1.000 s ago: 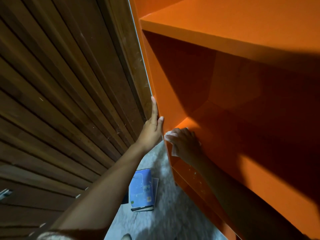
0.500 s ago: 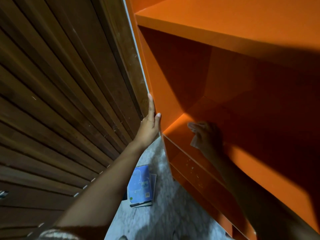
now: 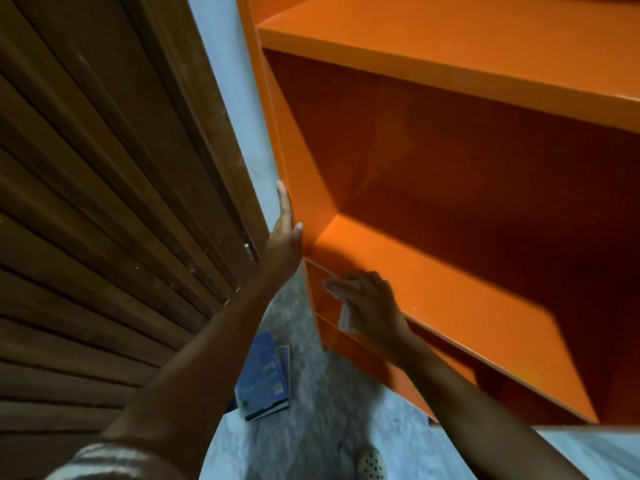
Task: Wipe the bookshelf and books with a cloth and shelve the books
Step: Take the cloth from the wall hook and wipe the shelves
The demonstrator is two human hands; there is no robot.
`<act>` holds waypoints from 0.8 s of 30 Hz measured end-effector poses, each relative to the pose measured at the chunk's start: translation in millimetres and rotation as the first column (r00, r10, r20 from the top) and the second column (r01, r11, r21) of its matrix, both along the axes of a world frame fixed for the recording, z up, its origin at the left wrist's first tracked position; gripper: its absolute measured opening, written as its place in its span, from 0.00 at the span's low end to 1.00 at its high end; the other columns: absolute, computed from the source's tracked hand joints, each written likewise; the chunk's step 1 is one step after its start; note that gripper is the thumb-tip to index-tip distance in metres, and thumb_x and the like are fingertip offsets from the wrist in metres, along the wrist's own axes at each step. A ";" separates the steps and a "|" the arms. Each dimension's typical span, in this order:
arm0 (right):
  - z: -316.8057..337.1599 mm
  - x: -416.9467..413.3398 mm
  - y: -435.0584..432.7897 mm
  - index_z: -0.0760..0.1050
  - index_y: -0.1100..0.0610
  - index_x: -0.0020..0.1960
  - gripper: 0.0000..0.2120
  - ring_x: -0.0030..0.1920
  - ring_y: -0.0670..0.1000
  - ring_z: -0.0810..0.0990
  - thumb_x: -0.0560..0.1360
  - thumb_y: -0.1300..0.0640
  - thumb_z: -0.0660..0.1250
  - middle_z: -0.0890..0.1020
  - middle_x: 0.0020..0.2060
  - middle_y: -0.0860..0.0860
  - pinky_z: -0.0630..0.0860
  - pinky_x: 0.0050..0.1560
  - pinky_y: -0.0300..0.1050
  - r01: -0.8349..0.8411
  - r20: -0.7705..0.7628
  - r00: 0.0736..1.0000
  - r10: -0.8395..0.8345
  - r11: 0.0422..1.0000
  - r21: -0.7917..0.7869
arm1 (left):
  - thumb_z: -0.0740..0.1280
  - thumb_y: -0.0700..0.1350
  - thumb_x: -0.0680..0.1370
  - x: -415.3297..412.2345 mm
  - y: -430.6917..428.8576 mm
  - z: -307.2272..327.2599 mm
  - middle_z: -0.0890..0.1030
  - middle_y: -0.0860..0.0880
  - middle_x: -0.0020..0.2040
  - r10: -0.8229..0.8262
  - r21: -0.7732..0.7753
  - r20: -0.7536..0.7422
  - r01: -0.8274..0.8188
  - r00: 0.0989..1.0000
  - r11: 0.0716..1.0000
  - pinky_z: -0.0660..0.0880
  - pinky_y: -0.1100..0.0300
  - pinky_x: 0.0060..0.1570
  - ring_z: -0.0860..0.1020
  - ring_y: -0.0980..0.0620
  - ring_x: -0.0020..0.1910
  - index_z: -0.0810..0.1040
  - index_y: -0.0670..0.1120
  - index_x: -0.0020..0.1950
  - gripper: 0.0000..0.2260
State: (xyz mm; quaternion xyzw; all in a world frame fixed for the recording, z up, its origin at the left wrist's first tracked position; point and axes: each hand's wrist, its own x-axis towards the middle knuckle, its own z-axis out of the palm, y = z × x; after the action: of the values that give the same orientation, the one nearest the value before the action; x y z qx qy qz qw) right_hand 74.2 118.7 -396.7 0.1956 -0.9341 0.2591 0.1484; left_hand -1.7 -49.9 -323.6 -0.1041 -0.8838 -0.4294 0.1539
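Right hand [image 3: 370,304] grips crumpled cloth [image 3: 346,317] against glossy orange bookshelf [image 3: 460,306]; left hand [image 3: 284,242] flat.

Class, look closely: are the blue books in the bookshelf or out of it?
Out: the blue books lie on the floor beside the orange bookshelf.

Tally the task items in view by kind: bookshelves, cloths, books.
bookshelf: 1
cloth: 1
books: 2 showing, stacked on the floor
Total: 4
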 end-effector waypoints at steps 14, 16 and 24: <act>-7.8 56.0 29.8 0.77 0.56 0.57 0.18 0.49 0.66 0.73 0.67 0.62 0.68 0.76 0.54 0.62 0.69 0.45 0.56 0.790 0.019 0.604 -0.797 0.601 0.116 | 0.57 0.37 0.81 -16.1 -15.7 -10.3 0.70 0.34 0.67 -0.140 -0.051 -0.106 0.135 0.984 0.990 0.66 0.67 0.48 0.77 0.36 0.55 0.39 0.54 0.70 0.30; -8.8 44.4 14.5 0.77 0.55 0.58 0.18 0.49 0.65 0.73 0.68 0.60 0.65 0.76 0.54 0.62 0.69 0.44 0.54 0.762 0.004 0.640 -0.768 0.636 0.120 | 0.57 0.38 0.80 -18.1 -19.1 -11.7 0.72 0.33 0.65 -0.183 -0.071 -0.131 0.175 0.974 0.982 0.69 0.65 0.47 0.78 0.37 0.53 0.40 0.51 0.71 0.29; -12.8 14.4 -14.3 0.75 0.53 0.61 0.18 0.53 0.65 0.72 0.71 0.60 0.70 0.75 0.59 0.60 0.68 0.45 0.54 0.615 0.068 0.771 -0.633 0.768 0.178 | 0.58 0.38 0.80 -22.0 -25.4 -11.3 0.78 0.33 0.51 -0.234 -0.095 -0.108 0.225 0.966 0.970 0.66 0.66 0.34 0.73 0.47 0.34 0.43 0.49 0.72 0.28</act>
State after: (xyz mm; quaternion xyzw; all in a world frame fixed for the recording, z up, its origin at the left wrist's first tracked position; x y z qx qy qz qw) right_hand 88.7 104.4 -409.5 -0.1326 -0.9695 0.1378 0.1531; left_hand -23.7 -75.3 -334.9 -0.2372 -0.8720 -0.4009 0.1507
